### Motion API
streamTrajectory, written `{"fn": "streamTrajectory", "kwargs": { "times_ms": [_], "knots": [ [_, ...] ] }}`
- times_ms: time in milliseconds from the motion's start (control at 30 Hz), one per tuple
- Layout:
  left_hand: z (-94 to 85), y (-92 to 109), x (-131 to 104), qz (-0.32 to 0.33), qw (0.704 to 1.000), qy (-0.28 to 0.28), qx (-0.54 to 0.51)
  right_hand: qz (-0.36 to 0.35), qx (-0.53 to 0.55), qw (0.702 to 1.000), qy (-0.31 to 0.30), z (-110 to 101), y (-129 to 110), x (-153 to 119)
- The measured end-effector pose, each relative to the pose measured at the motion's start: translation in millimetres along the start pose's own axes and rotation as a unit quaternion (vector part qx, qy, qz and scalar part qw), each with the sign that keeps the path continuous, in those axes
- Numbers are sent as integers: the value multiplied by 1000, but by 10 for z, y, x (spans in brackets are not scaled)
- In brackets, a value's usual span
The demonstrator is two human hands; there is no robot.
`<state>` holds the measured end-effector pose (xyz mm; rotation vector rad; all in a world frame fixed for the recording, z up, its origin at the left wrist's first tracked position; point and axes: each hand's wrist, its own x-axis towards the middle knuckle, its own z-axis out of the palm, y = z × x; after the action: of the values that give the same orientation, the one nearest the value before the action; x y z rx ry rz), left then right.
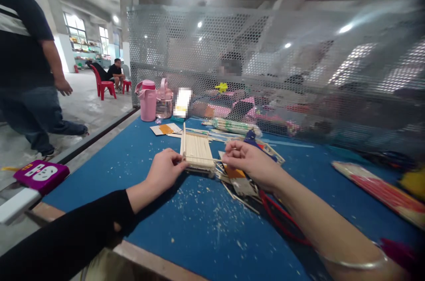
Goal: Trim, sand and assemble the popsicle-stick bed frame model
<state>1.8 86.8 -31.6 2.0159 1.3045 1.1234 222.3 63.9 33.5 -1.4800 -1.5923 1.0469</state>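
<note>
A small flat panel of pale wooden sticks [198, 150] lies on the blue table [186, 228], with one stick standing upright at its left edge. My left hand [165, 169] grips the panel's near left corner. My right hand [247, 160] pinches a thin wooden stick [215, 160] laid along the panel's near edge. Under my right hand lie loose sticks and pieces of card [237, 181]. A black sleeve covers my left forearm; a thin bracelet is on my right arm.
Wood crumbs dot the table. A pink jug [148, 100], a clear bottle [164, 100], a stick bundle [234, 126] and a mesh screen [265, 51] stand behind. Red cord [282, 219] lies near my right arm. A packet [381, 192] lies right. A person [26, 64] walks left.
</note>
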Motion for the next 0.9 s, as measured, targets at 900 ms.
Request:
{"fn": "streamTrajectory", "kwargs": {
  "times_ms": [900],
  "knots": [
    [326, 521, -114, -160, 896, -282, -302, -41, -239, 939, 243, -196, 329, -385]
  ]
}}
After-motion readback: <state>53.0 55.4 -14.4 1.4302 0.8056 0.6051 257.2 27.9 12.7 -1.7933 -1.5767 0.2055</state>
